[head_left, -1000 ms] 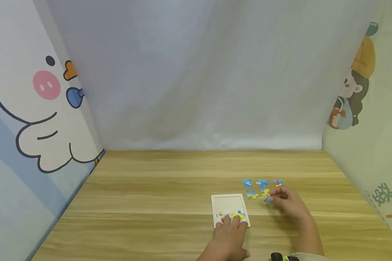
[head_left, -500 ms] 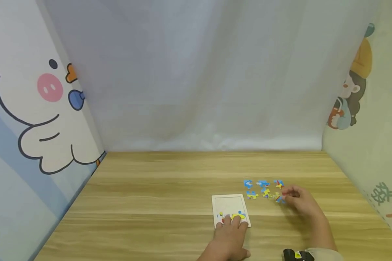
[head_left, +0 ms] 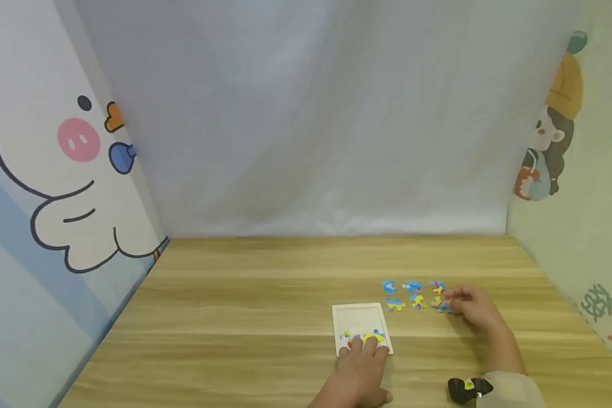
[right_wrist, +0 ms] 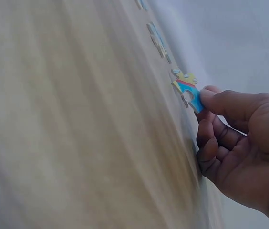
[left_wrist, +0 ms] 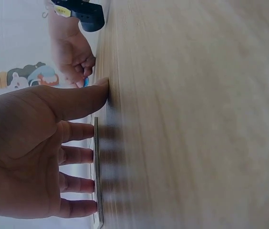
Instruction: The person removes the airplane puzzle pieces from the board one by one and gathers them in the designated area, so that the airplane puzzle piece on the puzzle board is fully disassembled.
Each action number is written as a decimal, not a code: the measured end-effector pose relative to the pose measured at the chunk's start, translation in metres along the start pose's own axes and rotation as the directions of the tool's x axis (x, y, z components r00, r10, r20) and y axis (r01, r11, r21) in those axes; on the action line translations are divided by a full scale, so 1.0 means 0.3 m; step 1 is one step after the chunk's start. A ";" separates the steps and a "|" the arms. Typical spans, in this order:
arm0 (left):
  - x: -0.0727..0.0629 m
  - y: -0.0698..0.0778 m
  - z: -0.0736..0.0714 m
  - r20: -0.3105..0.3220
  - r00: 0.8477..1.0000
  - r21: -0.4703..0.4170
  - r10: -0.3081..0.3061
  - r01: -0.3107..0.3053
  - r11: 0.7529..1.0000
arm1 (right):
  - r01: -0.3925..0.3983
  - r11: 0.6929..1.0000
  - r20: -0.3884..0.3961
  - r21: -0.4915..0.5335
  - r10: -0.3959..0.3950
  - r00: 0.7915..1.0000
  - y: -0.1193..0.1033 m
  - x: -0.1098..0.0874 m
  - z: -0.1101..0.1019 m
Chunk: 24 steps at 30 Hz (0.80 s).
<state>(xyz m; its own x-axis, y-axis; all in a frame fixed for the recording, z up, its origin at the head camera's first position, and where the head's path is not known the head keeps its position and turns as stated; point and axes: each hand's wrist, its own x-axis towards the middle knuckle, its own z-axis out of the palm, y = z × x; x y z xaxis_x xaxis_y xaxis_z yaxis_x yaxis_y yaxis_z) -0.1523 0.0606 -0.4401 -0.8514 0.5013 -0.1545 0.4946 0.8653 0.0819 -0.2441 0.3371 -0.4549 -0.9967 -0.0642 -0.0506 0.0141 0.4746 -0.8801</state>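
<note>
My left hand (head_left: 361, 371) rests with spread, straight fingers on the near edge of a square, pale puzzle tray (head_left: 358, 306). Colourful pieces lie along the tray's near side, partly hidden under those fingers. From the left wrist view, the fingertips (left_wrist: 87, 183) touch the tray's edge (left_wrist: 98, 162). Over to the right, my right hand (head_left: 476, 309) pinches a yellow, blue and red jigsaw piece (right_wrist: 190, 88) between thumb and finger, at the right end of the loose pieces. In the head view that same jigsaw piece (head_left: 441, 304) is partly covered by the fingertips.
Several loose jigsaw pieces (head_left: 413, 286) lie in two rows behind and right of the tray. The wooden tabletop (head_left: 234, 317) meets a grey-white curtain (head_left: 306, 141) at the back. Printed panels (head_left: 566, 238) stand at both sides.
My right hand has moved right, carrying the jigsaw piece from beside the middle of the near row to that row's right end. The left hand keeps its place on the tray.
</note>
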 end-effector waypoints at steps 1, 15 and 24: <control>0.001 0.001 0.000 -0.004 1.000 0.008 -0.001 0.001 1.000 | -0.008 1.000 -0.003 0.001 0.008 1.000 0.001 0.002 -0.003; 0.005 -0.006 0.008 -0.006 1.000 0.004 0.007 -0.007 1.000 | -0.039 0.991 -0.064 -0.131 0.031 0.997 0.028 0.030 0.001; 0.006 -0.013 0.019 0.006 1.000 -0.021 -0.002 0.002 1.000 | -0.039 0.981 -0.082 -0.190 0.024 0.996 0.018 0.036 0.013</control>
<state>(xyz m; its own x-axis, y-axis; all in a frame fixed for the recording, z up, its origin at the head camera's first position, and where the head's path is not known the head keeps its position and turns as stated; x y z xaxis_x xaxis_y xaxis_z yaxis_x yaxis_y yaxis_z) -0.1546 0.0581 -0.4462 -0.8516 0.4992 -0.1601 0.4887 0.8665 0.1022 -0.2544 0.3355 -0.4620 -0.9993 0.0198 -0.0327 0.0378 0.6353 -0.7714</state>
